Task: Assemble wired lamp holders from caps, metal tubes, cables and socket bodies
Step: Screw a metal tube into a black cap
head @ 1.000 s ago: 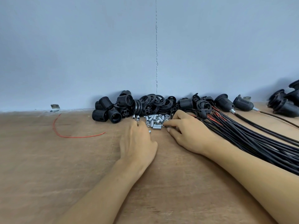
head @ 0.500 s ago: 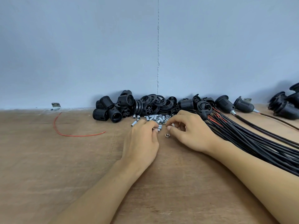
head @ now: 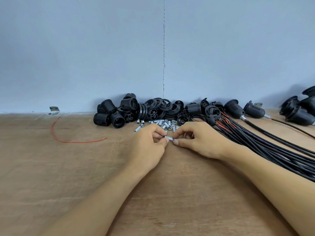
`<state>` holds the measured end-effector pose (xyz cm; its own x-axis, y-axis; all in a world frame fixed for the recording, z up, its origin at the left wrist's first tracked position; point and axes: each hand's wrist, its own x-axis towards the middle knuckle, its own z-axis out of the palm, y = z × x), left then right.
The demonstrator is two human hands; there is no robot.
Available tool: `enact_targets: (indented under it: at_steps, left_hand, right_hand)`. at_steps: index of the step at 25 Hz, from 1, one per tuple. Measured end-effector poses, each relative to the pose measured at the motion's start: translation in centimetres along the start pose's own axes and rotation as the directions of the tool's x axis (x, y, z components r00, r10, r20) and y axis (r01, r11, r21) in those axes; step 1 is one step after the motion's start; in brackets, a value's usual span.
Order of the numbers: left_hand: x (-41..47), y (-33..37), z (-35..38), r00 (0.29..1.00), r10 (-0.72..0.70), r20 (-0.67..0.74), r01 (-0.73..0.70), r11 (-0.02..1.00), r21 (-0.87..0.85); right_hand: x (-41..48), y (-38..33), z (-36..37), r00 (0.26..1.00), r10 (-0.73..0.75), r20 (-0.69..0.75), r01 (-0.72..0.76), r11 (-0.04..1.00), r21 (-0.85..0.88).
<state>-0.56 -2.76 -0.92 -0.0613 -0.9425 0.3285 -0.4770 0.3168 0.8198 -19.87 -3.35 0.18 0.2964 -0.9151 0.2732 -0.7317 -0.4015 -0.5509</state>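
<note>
Here, metal tube (head: pixel 168 138) between left hand (head: pixel 148 145) and right hand (head: pixel 200 142) — both grips pinching it.

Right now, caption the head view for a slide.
Left hand and right hand pinch one metal tube; socket bodies behind, cables at right.

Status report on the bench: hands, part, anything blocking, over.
Left hand and right hand both pinching one metal tube between them. Tube pile and cable bundle close by, not in the way.
</note>
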Motion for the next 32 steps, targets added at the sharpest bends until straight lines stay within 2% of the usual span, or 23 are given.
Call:
enact_targets:
  at_steps: [3,6,10,14,20,28,32]
  left_hand:
    - [0.2,-0.1,-0.3,0.997,-0.082,0.006,0.082,0.983,-0.167]
    - [0.2,0.1,-0.3,0.993,-0.121,0.019,0.120,0.926,-0.358]
    - [0.1,0.1,-0.1,0.996,-0.093,-0.007,0.081,0.895,-0.439]
    - [0.1,-0.1,-0.2,0.998,-0.064,-0.024,0.049,0.910,-0.412]
    - [0.3,-0.4,0.2,0.996,-0.084,0.008,0.081,0.935,-0.347]
    - [0.5,-0.4,0.2,0.993,-0.112,0.030,0.115,0.923,-0.368]
    - [0.5,-0.4,0.1,0.994,-0.098,0.047,0.109,0.910,-0.399]
  right_hand:
    - [0.2,0.0,0.0,0.996,0.068,-0.049,-0.056,0.974,0.218]
    - [0.4,-0.5,0.2,0.990,0.142,-0.016,-0.108,0.823,0.558]
    - [0.6,-1.0,0.6,0.986,0.159,0.051,-0.145,0.668,0.729]
    - [0.6,-1.2,0.7,0.986,0.157,0.052,-0.143,0.650,0.746]
    - [0.5,-1.0,0.7,0.986,0.160,0.044,-0.146,0.713,0.686]
    - [0.4,-1.4,0.7,0.983,0.173,0.054,-0.161,0.700,0.696]
    - [0.5,-1.9,0.8,0.976,0.210,0.058,-0.202,0.771,0.604]
